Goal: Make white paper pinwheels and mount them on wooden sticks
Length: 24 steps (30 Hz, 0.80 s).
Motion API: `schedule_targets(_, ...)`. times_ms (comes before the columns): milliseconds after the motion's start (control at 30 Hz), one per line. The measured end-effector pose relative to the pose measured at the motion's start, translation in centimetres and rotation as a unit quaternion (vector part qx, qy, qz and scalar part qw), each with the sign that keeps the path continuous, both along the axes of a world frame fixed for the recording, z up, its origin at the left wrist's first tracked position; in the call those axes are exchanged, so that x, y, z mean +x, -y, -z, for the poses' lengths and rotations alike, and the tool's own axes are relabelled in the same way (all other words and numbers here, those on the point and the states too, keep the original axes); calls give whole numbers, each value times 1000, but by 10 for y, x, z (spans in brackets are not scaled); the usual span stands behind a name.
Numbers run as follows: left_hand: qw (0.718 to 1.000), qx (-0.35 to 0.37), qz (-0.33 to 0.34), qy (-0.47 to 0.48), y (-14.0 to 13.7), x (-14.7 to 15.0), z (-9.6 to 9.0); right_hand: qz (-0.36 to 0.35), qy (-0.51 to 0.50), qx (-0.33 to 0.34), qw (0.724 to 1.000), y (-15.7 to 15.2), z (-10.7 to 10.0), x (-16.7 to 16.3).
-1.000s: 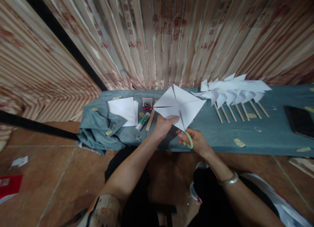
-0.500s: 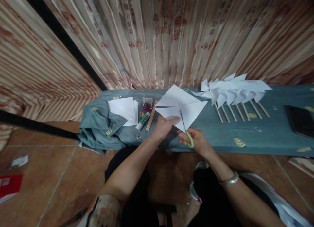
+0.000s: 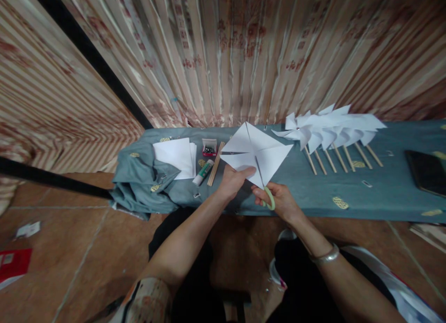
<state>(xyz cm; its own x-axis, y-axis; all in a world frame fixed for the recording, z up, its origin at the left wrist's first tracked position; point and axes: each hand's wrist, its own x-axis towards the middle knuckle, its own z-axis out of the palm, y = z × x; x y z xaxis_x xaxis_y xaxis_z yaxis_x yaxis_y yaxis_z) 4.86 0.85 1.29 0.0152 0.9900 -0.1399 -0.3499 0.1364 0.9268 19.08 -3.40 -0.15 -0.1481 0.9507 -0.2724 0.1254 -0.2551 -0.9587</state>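
Over the middle of the cloth, a white square of paper (image 3: 272,156) is held up with one corner toward me. My left hand (image 3: 233,181) is closed on its lower left side, thumb on top and the other fingers hidden beneath. A slit runs inward from the left corner, and diagonal creases meet near the centre. My right hand (image 3: 278,197) grips scissors (image 3: 270,200) by their light green handles. Their dark blade lies on the paper, running up from the near corner toward the centre.
Several paper pinwheels (image 3: 327,137) on wooden sticks lie to the right on the blue-green cloth (image 3: 306,200). A dark phone-like slab (image 3: 427,172) sits farther right. Leftward are loose sticks (image 3: 216,164), a glue stick (image 3: 203,173), a small box of pins (image 3: 209,148) and white sheets (image 3: 174,158).
A slit or crease now shows at the paper's far corner, and the sheet has tilted slightly. Both hands stay in nearly the same place, the scissors still at the near corner.
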Motion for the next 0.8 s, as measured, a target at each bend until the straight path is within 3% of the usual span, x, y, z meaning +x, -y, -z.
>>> schedule_targets(800,1000,-5,-2,14,-1,1,1,6,-8,-10,1000,1,-2,-1)
